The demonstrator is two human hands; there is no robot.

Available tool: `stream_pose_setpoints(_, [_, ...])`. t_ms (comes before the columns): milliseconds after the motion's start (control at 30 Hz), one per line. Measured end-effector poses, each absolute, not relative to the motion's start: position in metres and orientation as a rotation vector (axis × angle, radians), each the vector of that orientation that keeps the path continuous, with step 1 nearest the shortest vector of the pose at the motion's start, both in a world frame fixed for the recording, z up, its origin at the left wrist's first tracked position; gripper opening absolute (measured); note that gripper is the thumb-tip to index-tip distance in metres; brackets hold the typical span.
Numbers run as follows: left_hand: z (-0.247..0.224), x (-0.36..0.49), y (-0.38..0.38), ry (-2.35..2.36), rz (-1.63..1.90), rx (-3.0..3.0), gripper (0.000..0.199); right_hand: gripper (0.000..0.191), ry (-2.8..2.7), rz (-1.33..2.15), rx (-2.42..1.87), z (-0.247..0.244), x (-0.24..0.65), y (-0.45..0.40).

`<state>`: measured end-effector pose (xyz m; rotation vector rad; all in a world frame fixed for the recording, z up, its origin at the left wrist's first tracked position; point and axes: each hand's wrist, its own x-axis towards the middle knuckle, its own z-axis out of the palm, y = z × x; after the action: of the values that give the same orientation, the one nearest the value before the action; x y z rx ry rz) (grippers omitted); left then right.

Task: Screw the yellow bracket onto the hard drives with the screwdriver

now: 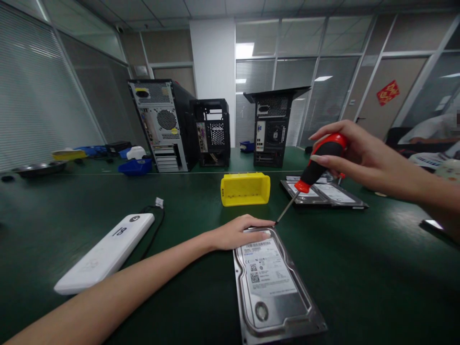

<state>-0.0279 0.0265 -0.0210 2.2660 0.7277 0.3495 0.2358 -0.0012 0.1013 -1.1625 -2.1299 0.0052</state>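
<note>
A silver hard drive [275, 287] with a white label lies flat on the green table in front of me. My left hand [239, 232] grips its far end, thumb on the top face and fingers along the far edge. In my right hand [354, 148] is a screwdriver [318, 163] with a black and red handle, held at a slant. Its tip meets the far right corner of the drive, close to my left fingertips; whether it sits in a screw I cannot tell. Beyond the drive, a yellow bin [245, 190] faces me with small dark bits inside.
More hard drives [334, 194] lie behind the screwdriver. A white power bank [108, 254] with a black cable is at the left. Computer cases [167, 124] stand at the back, near a blue bin [134, 166]. Another person's sleeve [431, 128] shows at far right.
</note>
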Motion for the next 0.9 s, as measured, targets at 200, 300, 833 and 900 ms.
stream_pose_setpoints(200, [-0.019,-0.028,0.025,0.742,0.344,2.259,0.05,0.045,-2.13,0.076,-1.237,0.102,0.228,-0.008])
stream_pose_setpoints(300, [-0.018,-0.028,0.025,0.73,0.344,2.256,0.05,0.047,-2.137,0.072,-1.23,0.102,0.227,-0.009])
stream_pose_setpoints(833, [-0.018,-0.028,0.023,0.737,0.351,2.238,0.05,0.052,-2.237,-0.196,-1.244,0.124,0.199,0.011])
stream_pose_setpoints(900, [-0.017,-0.028,0.023,0.731,0.335,2.229,0.051,0.048,-2.279,-0.147,-1.291,0.129,0.197,0.017])
